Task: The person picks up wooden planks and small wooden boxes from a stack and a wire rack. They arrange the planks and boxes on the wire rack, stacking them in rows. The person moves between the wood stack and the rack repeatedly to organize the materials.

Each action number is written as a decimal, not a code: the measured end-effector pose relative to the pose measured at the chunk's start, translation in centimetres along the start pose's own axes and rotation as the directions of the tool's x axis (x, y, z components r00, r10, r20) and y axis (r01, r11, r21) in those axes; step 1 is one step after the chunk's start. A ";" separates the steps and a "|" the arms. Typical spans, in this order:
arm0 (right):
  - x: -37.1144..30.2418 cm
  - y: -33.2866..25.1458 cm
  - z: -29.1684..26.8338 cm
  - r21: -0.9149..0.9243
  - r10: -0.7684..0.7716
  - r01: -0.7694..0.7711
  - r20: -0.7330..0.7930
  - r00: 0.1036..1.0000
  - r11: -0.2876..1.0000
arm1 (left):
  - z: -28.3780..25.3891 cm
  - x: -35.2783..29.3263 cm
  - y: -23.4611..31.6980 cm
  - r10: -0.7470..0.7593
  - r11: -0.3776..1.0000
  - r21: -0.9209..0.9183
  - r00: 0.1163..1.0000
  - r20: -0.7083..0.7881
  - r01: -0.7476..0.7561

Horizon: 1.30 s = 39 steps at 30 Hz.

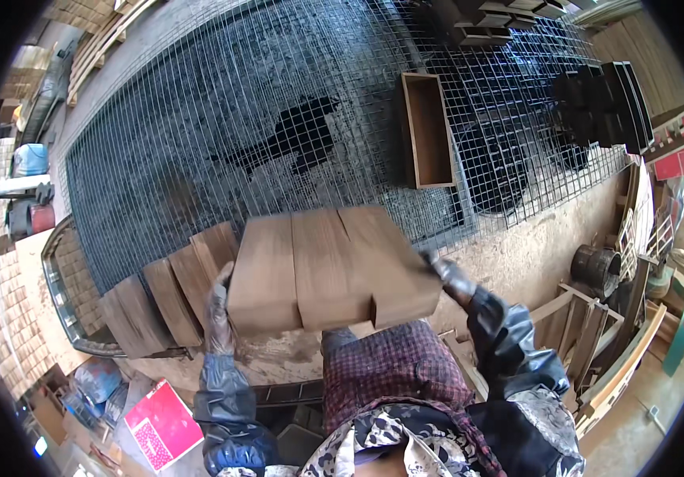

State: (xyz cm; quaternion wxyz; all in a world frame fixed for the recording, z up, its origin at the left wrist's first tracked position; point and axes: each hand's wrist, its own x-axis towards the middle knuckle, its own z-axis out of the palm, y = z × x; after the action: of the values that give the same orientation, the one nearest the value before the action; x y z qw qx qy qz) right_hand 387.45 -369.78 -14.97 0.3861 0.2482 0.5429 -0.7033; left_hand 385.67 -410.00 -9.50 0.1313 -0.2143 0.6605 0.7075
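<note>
Pressed side by side between my two gloved hands is a row of three brown, box-shaped wooden pieces (334,262), held level in front of me. My left hand (219,310) grips the row's left end, fingers along the side. At the opposite end, my right hand (453,280) closes on the far right corner, its fingertips partly hidden by the wood and blurred. Just left of the row, several similar wooden pieces (173,290) stand at the near edge of a wire grid (199,151). An open-topped wooden box (436,131) lies on the grid farther off.
Dark wooden pieces are stacked on the grid at the far right (604,107) and far middle (485,20). A pale ledge (533,246) runs along the grid's near side. A blackened pot (596,266) and wooden frames (588,326) stand at right; a pink carton (163,425) lies lower left.
</note>
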 end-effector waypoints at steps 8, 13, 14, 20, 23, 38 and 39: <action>8.2 -12.1 -0.7 0.006 -0.177 0.177 0.009 0.984 0.984 | 2.3 12.0 -4.7 -0.190 0.975 0.099 0.979 -0.077 0.197; 12.7 -5.7 -3.7 -0.842 -0.663 0.286 -0.108 0.741 0.457 | 9.4 9.4 -5.8 -0.022 0.900 0.430 0.994 -0.110 0.068; 13.5 -4.6 -4.8 -0.931 -0.740 0.212 -0.084 0.668 0.297 | 9.8 8.5 -7.1 0.062 0.854 0.521 0.994 -0.091 -0.006; 13.3 -5.2 -6.1 -0.973 -0.446 -0.210 -0.229 0.865 0.094 | 12.5 2.9 -13.8 0.156 0.751 0.648 0.988 0.006 -0.122; 13.2 -0.9 -7.9 -0.928 -0.555 -0.333 -0.191 0.809 -0.165 | 15.9 -0.4 -11.2 0.139 0.828 0.554 0.989 -0.051 -0.088; 10.2 -4.0 -1.3 -0.884 -0.316 -0.371 -0.452 0.834 0.285 | 13.0 -1.7 -12.4 0.231 0.728 0.641 0.967 0.105 -0.244; 10.2 -4.4 -0.8 -0.883 -0.285 -0.373 -0.450 0.847 0.284 | 12.3 -2.2 -12.7 0.252 0.730 0.633 0.963 0.097 -0.255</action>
State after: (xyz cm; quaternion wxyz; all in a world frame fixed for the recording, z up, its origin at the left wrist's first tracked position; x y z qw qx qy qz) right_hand 377.94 -371.31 -20.57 0.3102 0.1656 0.9278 -0.1250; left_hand 391.93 -396.40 -19.21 0.1002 -0.0629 0.8844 0.4514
